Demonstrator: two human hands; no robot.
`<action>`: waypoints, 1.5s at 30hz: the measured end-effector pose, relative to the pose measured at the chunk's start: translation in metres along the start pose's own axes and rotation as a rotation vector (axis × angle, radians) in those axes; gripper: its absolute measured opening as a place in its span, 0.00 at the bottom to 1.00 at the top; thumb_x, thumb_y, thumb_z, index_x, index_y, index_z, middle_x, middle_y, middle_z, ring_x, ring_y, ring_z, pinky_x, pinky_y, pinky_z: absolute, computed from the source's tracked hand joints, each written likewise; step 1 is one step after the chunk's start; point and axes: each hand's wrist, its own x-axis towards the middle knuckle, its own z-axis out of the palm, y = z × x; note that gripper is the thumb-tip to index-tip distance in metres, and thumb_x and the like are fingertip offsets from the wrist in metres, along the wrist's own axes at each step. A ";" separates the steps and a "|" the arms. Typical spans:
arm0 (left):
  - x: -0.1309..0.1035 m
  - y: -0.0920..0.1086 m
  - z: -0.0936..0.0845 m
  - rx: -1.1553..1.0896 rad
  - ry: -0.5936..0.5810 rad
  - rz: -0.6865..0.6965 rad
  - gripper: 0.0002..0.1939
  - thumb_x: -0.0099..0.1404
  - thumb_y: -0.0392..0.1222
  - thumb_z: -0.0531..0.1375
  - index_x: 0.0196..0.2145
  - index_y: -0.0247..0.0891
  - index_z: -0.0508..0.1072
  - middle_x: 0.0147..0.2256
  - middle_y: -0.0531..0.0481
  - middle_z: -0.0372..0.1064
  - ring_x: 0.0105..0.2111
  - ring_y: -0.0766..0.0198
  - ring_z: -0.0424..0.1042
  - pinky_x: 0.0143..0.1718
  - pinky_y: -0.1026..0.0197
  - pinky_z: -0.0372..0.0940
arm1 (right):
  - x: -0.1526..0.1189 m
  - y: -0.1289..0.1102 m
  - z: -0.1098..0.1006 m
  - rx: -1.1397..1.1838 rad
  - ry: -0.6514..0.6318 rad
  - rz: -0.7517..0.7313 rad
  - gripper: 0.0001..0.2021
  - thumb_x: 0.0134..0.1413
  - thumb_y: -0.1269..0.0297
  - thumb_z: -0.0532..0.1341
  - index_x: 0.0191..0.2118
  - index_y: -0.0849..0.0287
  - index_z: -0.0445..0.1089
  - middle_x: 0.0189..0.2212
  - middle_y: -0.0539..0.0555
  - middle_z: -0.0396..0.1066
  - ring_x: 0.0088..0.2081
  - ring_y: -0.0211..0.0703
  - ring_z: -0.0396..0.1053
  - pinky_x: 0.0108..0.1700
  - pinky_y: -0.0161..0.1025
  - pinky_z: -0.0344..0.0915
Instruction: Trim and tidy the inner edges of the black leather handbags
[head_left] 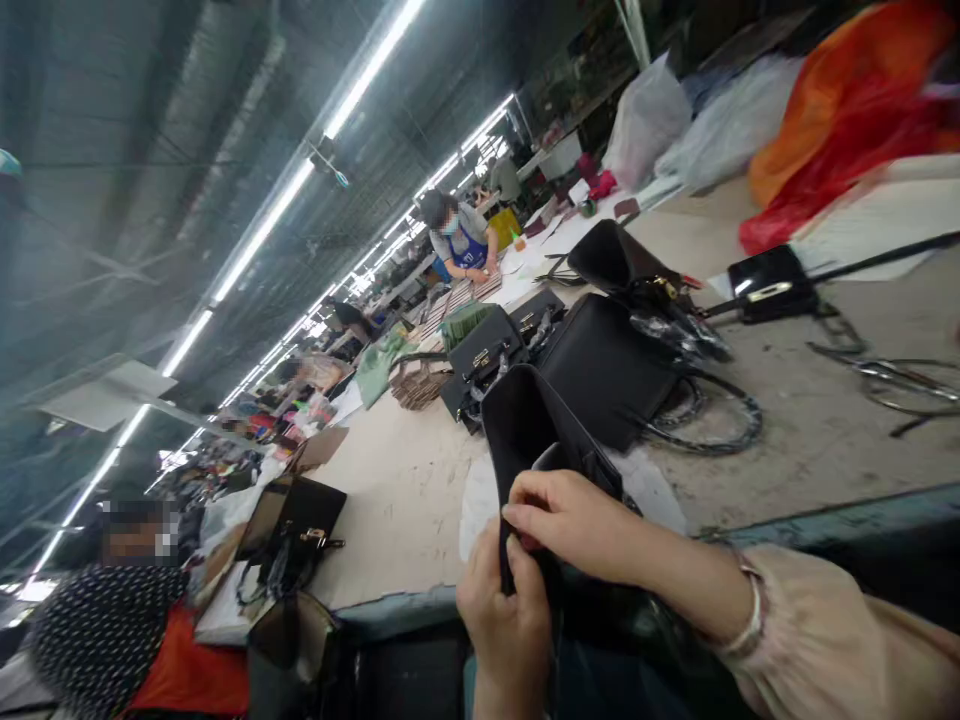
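A black handbag [559,410] with its mouth open is tilted toward me at the table's front edge. My left hand [510,610] is closed on the near edge of its opening, thumb on one side. My right hand [577,520] pinches the same edge just above, fingers bent at the rim. Whether a small piece sits between the right fingertips I cannot make out. Just behind lie a larger black handbag [607,370] and a smaller one with a gold clasp [484,355]. The lower part of the held bag is hidden by my hands and wrist.
Black looped handles [712,410] and a small black purse [772,285] lie to the right on the worktable [405,480]. Red and orange plastic [847,130] is heaped at upper right. Another black bag [296,525] stands left. Co-workers sit along the table, one in a blue apron [466,250].
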 end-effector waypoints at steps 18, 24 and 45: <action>0.002 0.002 -0.003 -0.064 -0.021 0.009 0.12 0.64 0.34 0.51 0.41 0.35 0.73 0.35 0.47 0.74 0.35 0.64 0.74 0.37 0.66 0.69 | 0.003 -0.002 0.000 -0.023 0.027 -0.049 0.08 0.52 0.69 0.54 0.26 0.59 0.68 0.24 0.49 0.72 0.28 0.37 0.68 0.28 0.31 0.57; 0.003 0.001 -0.004 -0.055 -0.020 0.001 0.12 0.64 0.35 0.51 0.40 0.34 0.73 0.35 0.47 0.74 0.34 0.64 0.74 0.37 0.65 0.70 | 0.002 0.000 0.001 -0.008 0.035 -0.036 0.07 0.51 0.67 0.56 0.27 0.58 0.70 0.24 0.48 0.72 0.27 0.36 0.68 0.26 0.31 0.56; 0.001 0.000 -0.003 -0.070 -0.005 -0.001 0.13 0.64 0.34 0.52 0.43 0.33 0.73 0.38 0.44 0.74 0.37 0.61 0.74 0.39 0.62 0.70 | -0.004 -0.002 0.000 -0.225 0.148 -0.248 0.04 0.56 0.71 0.56 0.33 0.59 0.67 0.28 0.49 0.70 0.31 0.37 0.67 0.35 0.33 0.61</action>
